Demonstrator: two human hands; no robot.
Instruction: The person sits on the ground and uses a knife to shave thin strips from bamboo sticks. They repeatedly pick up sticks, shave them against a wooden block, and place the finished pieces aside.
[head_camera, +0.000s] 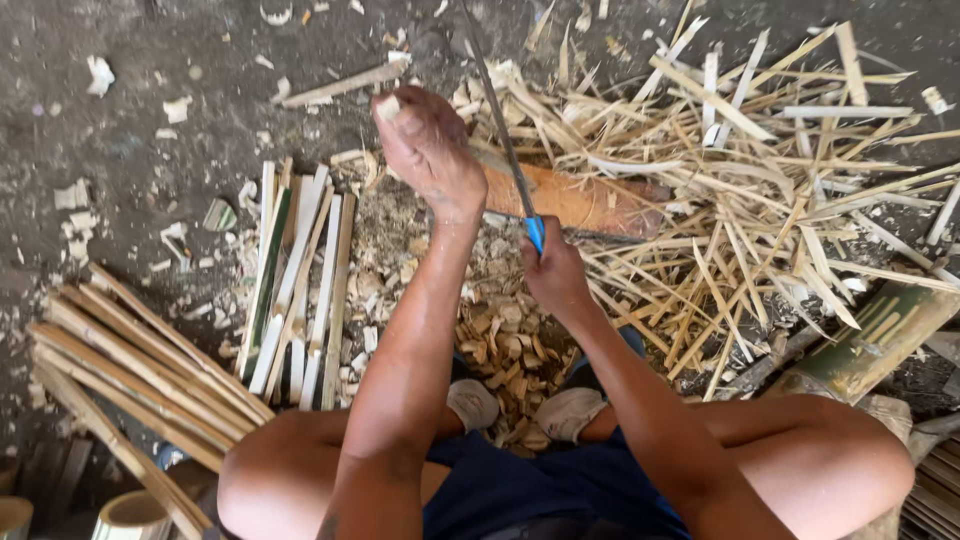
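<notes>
While you sit low, your right hand (553, 272) grips the knife (505, 140) tight. Your left hand (428, 150) pinches a small bamboo bit (388, 107). Many strips (295, 290) lie cut beside you. Thick poles (140, 365) wait uncut.

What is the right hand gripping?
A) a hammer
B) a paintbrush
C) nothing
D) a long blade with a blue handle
D: the right hand is closed around the blue handle of a long thin blade that points away over the wood block, while the left hand holds a small pale piece.
</notes>
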